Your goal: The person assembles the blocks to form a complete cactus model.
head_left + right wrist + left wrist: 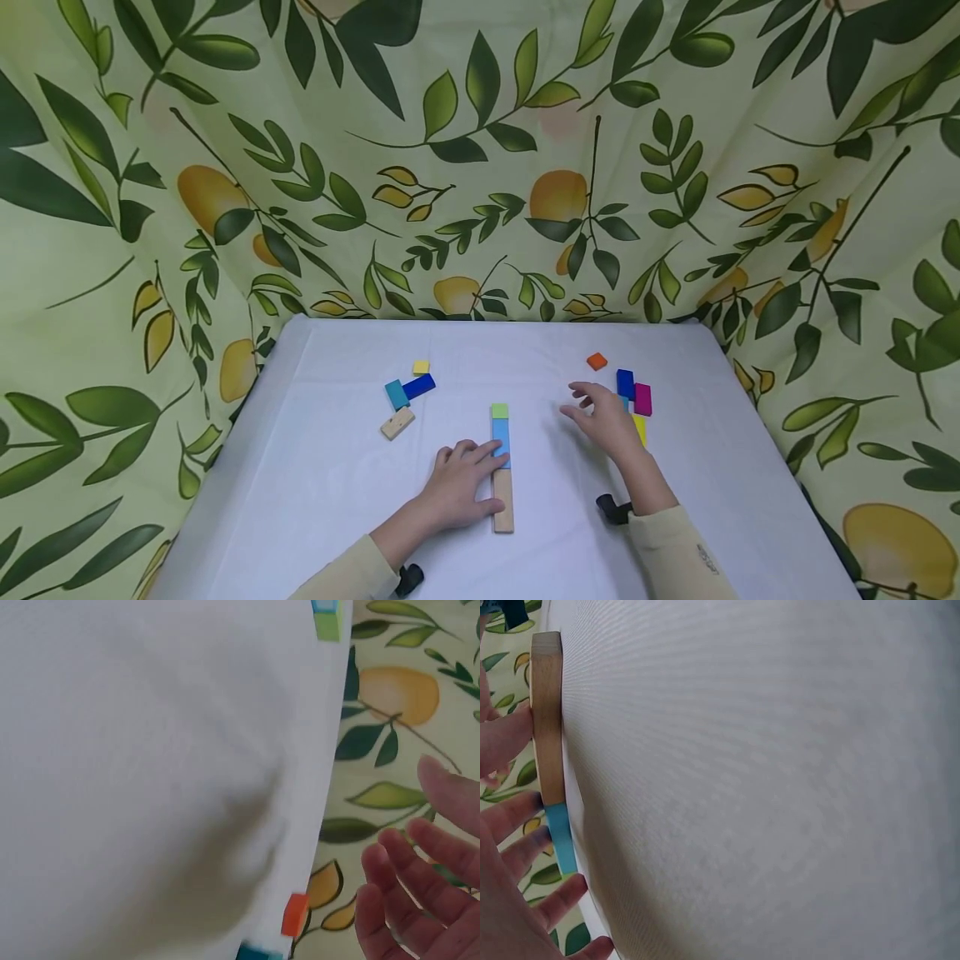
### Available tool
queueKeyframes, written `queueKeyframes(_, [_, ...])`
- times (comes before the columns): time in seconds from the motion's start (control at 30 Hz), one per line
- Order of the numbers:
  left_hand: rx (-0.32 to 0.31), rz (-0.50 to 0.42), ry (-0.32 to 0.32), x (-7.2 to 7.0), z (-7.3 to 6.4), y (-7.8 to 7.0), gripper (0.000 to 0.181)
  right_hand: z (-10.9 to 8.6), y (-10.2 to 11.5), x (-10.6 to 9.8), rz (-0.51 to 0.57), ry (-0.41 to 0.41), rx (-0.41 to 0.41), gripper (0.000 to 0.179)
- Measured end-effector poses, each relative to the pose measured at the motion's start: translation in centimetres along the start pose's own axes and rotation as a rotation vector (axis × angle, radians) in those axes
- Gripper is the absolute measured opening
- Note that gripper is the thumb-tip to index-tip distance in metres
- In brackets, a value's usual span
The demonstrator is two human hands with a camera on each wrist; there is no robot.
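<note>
A straight row on the white table joins a long plain wooden block, a light blue block and a small green block at its far end. My left hand lies over the row's left side, fingers spread. Its thumb is at the wooden block and its fingertips reach the blue one; the left wrist view also shows fingers along the blue block. My right hand hovers right of the row with loosely bent fingers and nothing between them, near a group of coloured blocks that it partly covers.
At right lie orange, dark blue, magenta and yellow blocks. Left of the row sit yellow, dark blue, teal and wooden blocks. A leaf-patterned cloth hangs behind the table.
</note>
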State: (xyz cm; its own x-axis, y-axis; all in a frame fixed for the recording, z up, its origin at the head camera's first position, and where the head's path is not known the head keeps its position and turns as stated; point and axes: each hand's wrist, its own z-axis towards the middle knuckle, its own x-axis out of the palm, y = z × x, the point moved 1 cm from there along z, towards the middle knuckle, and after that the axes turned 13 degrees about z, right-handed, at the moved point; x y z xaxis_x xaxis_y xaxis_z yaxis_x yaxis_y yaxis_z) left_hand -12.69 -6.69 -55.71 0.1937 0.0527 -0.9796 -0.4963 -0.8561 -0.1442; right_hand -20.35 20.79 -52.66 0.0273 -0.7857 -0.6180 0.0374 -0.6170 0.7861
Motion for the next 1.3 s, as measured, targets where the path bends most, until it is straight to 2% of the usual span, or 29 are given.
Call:
queueKeyframes(0.17, [0.010, -0.002, -0.010, 0.0, -0.1, 0.1, 0.069, -0.9, -1.1, -1.9, 0.006, -0.082, 0.051, 0.052])
queueKeyframes(0.3, [0.012, -0.002, -0.002, 0.0, -0.1, 0.2, 0.069, -1.7, -2.2, -3.1, 0.008, -0.113, 0.114, 0.056])
queueKeyframes(0.63, [0.013, -0.004, 0.007, 0.0, 0.0, 0.0, 0.069, -3.4, -4.7, -4.9, -0.020, -0.141, 0.335, 0.080])
queueKeyframes(0.9, [0.015, 0.000, 0.000, 0.1, 0.0, 0.2, 0.069, -3.5, -6.1, -4.8, -0.057, -0.124, 0.421, 0.084])
queueKeyframes(1.0, [0.015, 0.000, 0.003, 0.1, 0.0, 0.2, 0.069, -3.4, -6.3, -4.5, -0.055, -0.124, 0.453, 0.080])
queueKeyframes(1.17, [0.015, 0.003, 0.001, 0.2, -0.1, 0.2, 0.069, -3.3, -6.3, -4.4, -0.061, -0.127, 0.464, 0.059])
queueKeyframes(1.3, [0.016, 0.007, -0.001, 0.2, -0.1, 0.2, 0.069, -3.6, -5.8, -4.7, -0.059, -0.145, 0.476, 0.058])
